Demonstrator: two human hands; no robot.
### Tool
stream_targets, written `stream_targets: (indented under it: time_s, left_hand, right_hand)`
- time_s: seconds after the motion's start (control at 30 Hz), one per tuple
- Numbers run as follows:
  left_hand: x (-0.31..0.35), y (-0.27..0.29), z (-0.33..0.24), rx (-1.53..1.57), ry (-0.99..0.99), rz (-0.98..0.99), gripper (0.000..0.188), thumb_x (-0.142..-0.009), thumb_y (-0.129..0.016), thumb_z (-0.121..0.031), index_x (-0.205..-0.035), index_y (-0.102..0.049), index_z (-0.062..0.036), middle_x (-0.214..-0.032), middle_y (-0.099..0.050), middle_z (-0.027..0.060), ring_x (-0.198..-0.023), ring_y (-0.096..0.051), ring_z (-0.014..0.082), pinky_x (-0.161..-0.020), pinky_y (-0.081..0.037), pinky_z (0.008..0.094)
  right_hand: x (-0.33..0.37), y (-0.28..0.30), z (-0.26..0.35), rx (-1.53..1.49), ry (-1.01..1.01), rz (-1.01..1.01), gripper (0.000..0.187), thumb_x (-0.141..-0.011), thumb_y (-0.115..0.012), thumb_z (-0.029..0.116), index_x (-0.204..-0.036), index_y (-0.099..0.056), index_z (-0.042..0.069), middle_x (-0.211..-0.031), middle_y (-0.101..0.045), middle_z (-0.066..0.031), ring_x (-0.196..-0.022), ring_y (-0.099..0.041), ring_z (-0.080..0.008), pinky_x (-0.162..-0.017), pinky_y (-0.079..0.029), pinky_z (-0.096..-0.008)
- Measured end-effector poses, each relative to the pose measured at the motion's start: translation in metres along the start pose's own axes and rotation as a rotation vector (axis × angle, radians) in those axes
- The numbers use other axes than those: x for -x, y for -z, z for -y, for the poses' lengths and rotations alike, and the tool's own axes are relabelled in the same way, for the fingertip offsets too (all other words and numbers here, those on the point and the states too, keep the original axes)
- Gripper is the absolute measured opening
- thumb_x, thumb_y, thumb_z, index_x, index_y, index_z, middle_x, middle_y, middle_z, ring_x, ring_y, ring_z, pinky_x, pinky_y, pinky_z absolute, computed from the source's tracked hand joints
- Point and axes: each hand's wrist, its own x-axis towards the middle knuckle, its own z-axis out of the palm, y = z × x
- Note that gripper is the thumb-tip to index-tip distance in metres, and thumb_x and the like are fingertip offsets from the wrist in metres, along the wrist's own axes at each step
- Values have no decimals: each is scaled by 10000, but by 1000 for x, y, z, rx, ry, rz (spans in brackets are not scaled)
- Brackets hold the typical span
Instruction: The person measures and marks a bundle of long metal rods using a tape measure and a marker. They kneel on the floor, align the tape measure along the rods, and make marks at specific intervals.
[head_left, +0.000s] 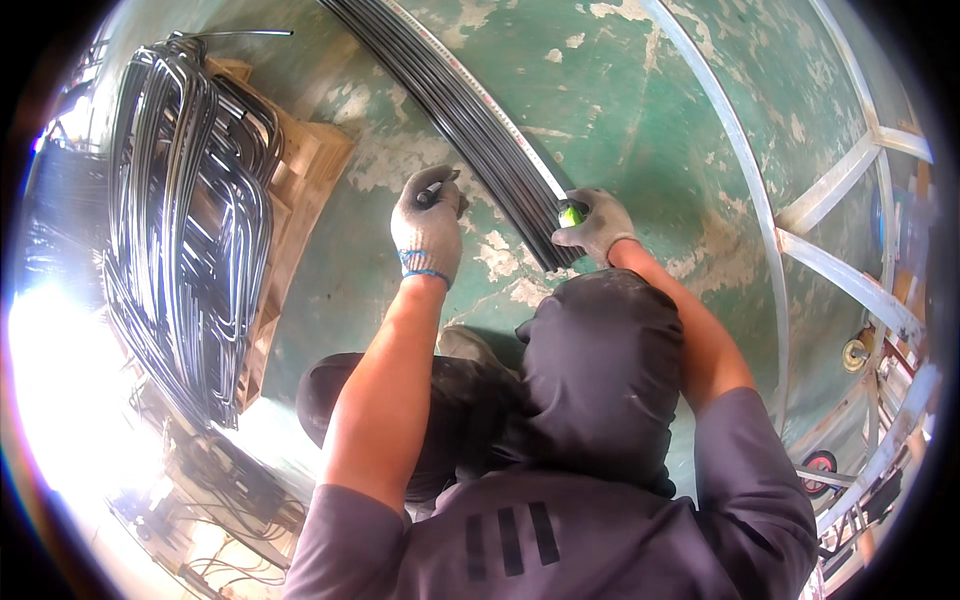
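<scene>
Head view: left hand [428, 225], in a grey knit glove, sits just above centre with fingers curled tight round a dark marker-like stick [437, 190], just left of the near end of a bundle of dark steel rods [470, 120] that runs up toward 12 o'clock over the worn green floor [620, 100]. Right hand [597, 225], gloved likewise, pinches a small green tape-measure case [570, 213] against the rod ends, its tape [480, 95] lying along the bundle. Bent rod stirrups [180, 220] are heaped on a wooden pallet [310, 160] at 10 o'clock, well apart from both hands.

We see hard daylight burning out the lower left edge, glare washing the floor [620, 110] there; the middle is sharp, while fisheye bending and dark vignetting blur the rim.
</scene>
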Motion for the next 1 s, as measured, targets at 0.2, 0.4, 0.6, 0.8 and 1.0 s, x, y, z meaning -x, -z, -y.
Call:
stream_targets:
  time_s: [0.2, 0.4, 0.6, 0.8, 1.0]
  left_hand:
    - [-3, 12, 25, -122, 61, -85, 244, -1061, -672, -40, -1291, -743, -2, -931, -745, 88, -788, -746, 171, -739, -647, 314]
    - [17, 4, -34, 43, 12, 3, 236, -1081, -674, -37, -1303, -736, 13, -935, -750, 99, -788, -756, 186, -745, -658, 321]
    - [34, 41, -100, 146, -85, 54, 290, -1097, -675, -45, -1375, -697, 34, -1012, -779, 155, -875, -789, 252, -839, -688, 396]
    - [59, 73, -127, 307, -98, 112, 335, -1102, -660, -61, -1411, -653, 67, -1016, -769, 166, -904, -775, 266, -877, -664, 407]
    - [87, 88, -151, 323, -135, 136, 369, -1107, -627, -96, -1440, -610, 64, -988, -747, 167, -936, -766, 303, -904, -635, 445]
  right_hand:
    - [4, 7, 15, 47, -43, 56, 764, -672, -1000, 303, -1366, -768, 83, -1336, -727, -187, -1266, -697, -374, -1101, -553, -445]
    - [-5, -1, -3, 89, 31, 19, 781, -657, -1004, 287, -1378, -768, 101, -1327, -742, -192, -1251, -711, -365, -1096, -558, -439]
    - [-2, -3, 0, 8, -27, 36, 802, -650, -1005, 278, -1391, -761, 93, -1330, -761, -196, -1224, -738, -351, -1077, -577, -430]
    - [-2, -1, 4, 47, 2, 52, 785, -662, -999, 293, -1385, -764, 97, -1313, -770, -190, -1231, -737, -344, -1083, -574, -426]
    - [-9, -7, -8, 28, 24, 50, 765, -641, -1007, 300, -1342, -779, 94, -1309, -775, -172, -1225, -734, -340, -1081, -570, -429]
